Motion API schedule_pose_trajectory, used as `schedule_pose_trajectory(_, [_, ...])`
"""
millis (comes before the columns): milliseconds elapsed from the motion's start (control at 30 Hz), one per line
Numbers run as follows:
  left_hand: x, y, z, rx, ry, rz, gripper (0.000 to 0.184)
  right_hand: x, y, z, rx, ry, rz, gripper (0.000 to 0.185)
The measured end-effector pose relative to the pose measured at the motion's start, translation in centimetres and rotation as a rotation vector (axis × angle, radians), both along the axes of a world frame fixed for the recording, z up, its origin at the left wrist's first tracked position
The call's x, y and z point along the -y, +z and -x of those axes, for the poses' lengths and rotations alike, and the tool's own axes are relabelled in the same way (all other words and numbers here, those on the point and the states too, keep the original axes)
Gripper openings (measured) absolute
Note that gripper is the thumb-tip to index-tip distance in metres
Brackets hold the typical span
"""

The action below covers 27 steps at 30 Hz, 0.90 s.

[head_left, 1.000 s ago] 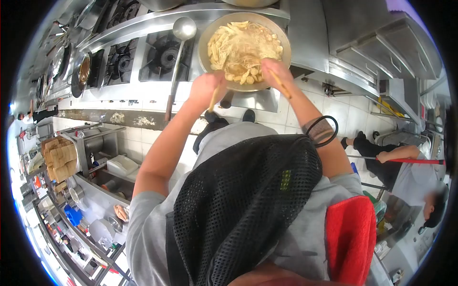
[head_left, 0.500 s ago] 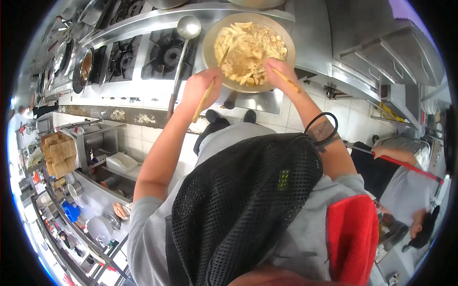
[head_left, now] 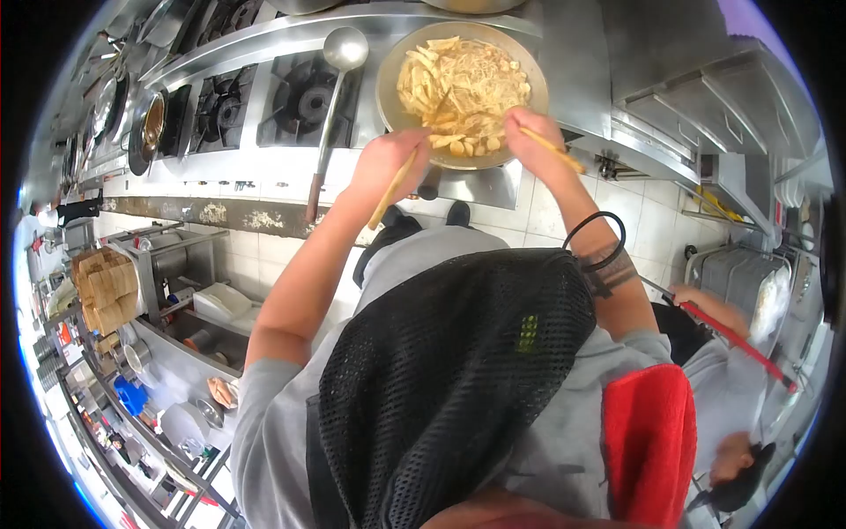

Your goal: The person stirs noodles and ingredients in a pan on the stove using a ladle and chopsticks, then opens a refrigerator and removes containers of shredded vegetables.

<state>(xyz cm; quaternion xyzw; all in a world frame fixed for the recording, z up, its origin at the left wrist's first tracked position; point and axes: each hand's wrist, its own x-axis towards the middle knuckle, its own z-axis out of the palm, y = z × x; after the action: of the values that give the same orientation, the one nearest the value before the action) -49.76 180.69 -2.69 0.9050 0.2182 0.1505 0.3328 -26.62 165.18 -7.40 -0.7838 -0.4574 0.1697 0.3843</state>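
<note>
A large round pan [head_left: 385, 97] sits on the range in front of me, filled with thin strands and pale, stick-shaped pieces of food [head_left: 467, 75]. Over the pan's near left edge, my left hand [head_left: 390, 166] is closed around a wooden utensil [head_left: 388, 198]. My right hand [head_left: 532, 141] grips a second wooden utensil [head_left: 560, 152] at the near right edge. The lower ends of both utensils reach in among the food, so their shape is hard to make out. Part of the pan's dark handle [head_left: 428, 189] shows beside my left hand.
Left of the pan, a long-handled ladle [head_left: 345, 49] lies across the range near a burner [head_left: 313, 101]. Another pan [head_left: 152, 123] stands farther left. Behind me on the right, a co-worker [head_left: 718, 388] holds a red pole [head_left: 736, 339]. Brown cardboard [head_left: 106, 286] sits on the left shelving.
Both my hands have shifted slightly right with the utensils, and the food has been stirred about. The co-worker and the red pole have moved lower in the view.
</note>
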Motion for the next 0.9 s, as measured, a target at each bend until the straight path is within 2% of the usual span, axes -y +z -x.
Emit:
schedule_pose_trajectory(67, [0.0, -1.3, -1.1, 0.010, -0.038, 0.003, 0.024, 0.3, 1.8, -0.1, -0.146, -0.131, 0.005, 0.018])
schedule_pose_trajectory(167, [-0.4, -3.5, -3.1, 0.031, -0.069, 0.005, 0.018, -2.0, -1.3, -0.4, -0.243, -0.177, -0.125, 0.019])
schedule_pose_trajectory(233, [-1.4, -4.7, -3.1, -0.211, -0.085, -0.109, 0.013, -1.7, -3.9, -1.5, -0.156, -0.158, -0.069, 0.020])
schedule_pose_trajectory(300, [-2.3, -5.4, -1.6, -0.221, -0.057, -0.135, 0.012, -0.6, -4.7, -2.3, -0.073, -0.140, -0.014, 0.020])
schedule_pose_trajectory(367, [-2.1, -4.9, -0.6, -0.228, -0.021, -0.158, 0.011, 0.8, -2.3, -2.3, -0.054, -0.171, 0.116, 0.020])
schedule_pose_trajectory(467, [-0.8, -2.6, -0.2, -0.114, -0.079, -0.131, 0.013, 0.6, 3.2, -0.8, -0.182, -0.224, 0.077, 0.021])
schedule_pose_trajectory(500, [0.0, -2.1, -1.0, -0.034, -0.115, -0.107, 0.014, -0.2, 2.7, -0.5, -0.184, -0.224, 0.078, 0.021])
schedule_pose_trajectory(567, [0.9, -2.1, -2.6, 0.050, -0.145, -0.091, 0.015, -2.4, 0.5, -0.8, -0.252, -0.164, -0.112, 0.023])
schedule_pose_trajectory(600, [0.8, -2.7, -3.6, -0.047, -0.165, -0.113, 0.016, -3.0, -1.2, -1.4, -0.250, -0.159, -0.116, 0.023])
schedule_pose_trajectory(667, [-0.4, -4.3, -4.3, -0.251, -0.161, -0.136, 0.019, -3.0, -4.3, -2.9, -0.062, -0.123, 0.052, 0.021])
schedule_pose_trajectory(800, [-1.7, -5.1, -1.0, -0.175, -0.053, -0.212, 0.019, 0.0, -3.9, -5.1, -0.067, -0.218, 0.139, 0.022])
schedule_pose_trajectory(900, [0.6, -1.2, -0.7, -0.201, -0.077, -0.191, 0.013, 0.7, 0.6, -3.9, -0.007, -0.279, 0.128, 0.022])
